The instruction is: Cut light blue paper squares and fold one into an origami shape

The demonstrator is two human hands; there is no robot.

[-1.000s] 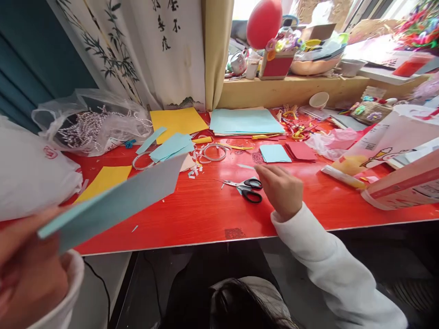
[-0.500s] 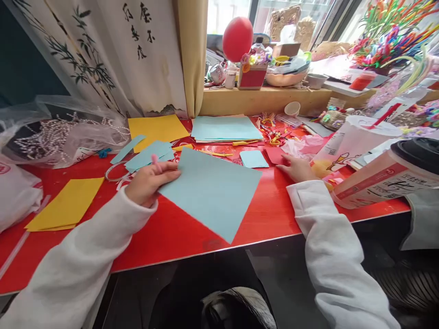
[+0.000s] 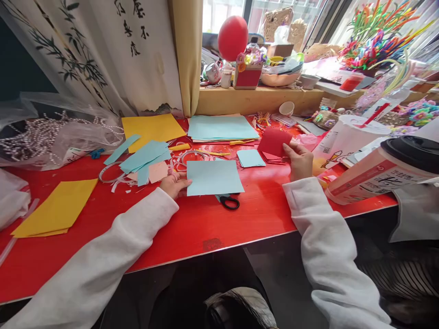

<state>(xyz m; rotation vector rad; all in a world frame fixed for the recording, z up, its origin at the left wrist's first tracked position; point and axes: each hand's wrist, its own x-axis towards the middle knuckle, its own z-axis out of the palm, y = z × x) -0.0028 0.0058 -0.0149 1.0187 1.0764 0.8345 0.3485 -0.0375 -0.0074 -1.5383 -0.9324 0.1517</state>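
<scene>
Pinched at its left edge, a light blue sheet of paper (image 3: 215, 178) is in my left hand (image 3: 175, 183), just above the table. Black-handled scissors (image 3: 229, 202) lie partly hidden under that sheet. My right hand (image 3: 299, 156) grips a red paper square (image 3: 273, 142) by its right side and lifts it off several red squares (image 3: 272, 158). Left of these lies a small stack of light blue squares (image 3: 251, 158). Blue paper pieces (image 3: 146, 156) and a pink paper scrap (image 3: 158, 172) lie beyond my left hand.
The red table (image 3: 192, 228) carries yellow paper (image 3: 56, 208) at left and a stack of blue sheets (image 3: 222, 128) at the back. Two drink cups, one a black-lidded cup (image 3: 377, 178), stand close to my right forearm. A plastic bag of beads (image 3: 61, 137) sits at far left.
My left hand has moved right and lowered the blue sheet, which now looks smaller and flatter, uncovering scraps and scissors. My right hand has raised a red square from its pile.
</scene>
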